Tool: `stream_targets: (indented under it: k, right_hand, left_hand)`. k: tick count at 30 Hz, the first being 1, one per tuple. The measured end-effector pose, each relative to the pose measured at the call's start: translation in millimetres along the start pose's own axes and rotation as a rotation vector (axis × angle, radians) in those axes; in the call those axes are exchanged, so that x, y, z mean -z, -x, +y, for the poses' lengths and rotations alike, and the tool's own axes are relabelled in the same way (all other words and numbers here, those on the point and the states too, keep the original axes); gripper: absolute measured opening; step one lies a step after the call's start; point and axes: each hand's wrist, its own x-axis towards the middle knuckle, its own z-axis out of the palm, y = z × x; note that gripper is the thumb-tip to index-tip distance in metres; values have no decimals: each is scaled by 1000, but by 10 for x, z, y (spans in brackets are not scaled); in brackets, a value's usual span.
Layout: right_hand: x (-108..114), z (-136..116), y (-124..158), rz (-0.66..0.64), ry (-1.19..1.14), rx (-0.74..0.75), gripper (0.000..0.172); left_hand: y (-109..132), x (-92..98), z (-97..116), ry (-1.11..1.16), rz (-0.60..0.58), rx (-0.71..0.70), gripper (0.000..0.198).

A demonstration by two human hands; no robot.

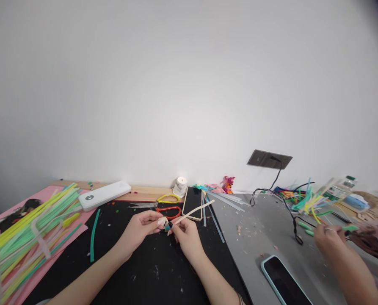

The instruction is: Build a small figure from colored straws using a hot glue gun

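My left hand (142, 226) and my right hand (185, 235) meet over the black mat (144, 262), fingertips pinched together. Between them is a pale cream straw (195, 210) that runs up and to the right from my right fingers. A small teal piece (167, 228) shows at the point where the fingertips meet; which hand grips it I cannot tell. Just beyond my hands lie scissors with red and yellow handles (168, 205) and a dark phone (192, 202).
A heap of green, yellow and pink straws (33, 228) covers the pink sheet at left, beside a white case (104, 195). A lit candle (180, 186) stands by the wall. Another person's hand (330, 239) works at right near a phone (284, 281), a cable and more straws.
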Motion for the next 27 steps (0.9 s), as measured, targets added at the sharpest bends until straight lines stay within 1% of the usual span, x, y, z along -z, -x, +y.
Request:
stream_targets:
  k: [5,12,15,19,27]
  right_hand:
    - [13,5,5,-50,73,5,25]
    - [13,17,13,0,39,56,24]
    - [15,28,10,22,49,60,25]
    - [17,37,10,12,56,57,26]
    - [16,-12,25,6,56,61,27]
  left_hand:
    - [2,6,1,7,1,5,34]
    - [26,-23,22,-23,-42,16,30]
    - [29,-31,24,-26,-42,16,30]
    - [26,-24,9,-22,-30,3,34]
    - [14,-9,-4,-12,-62,15,30]
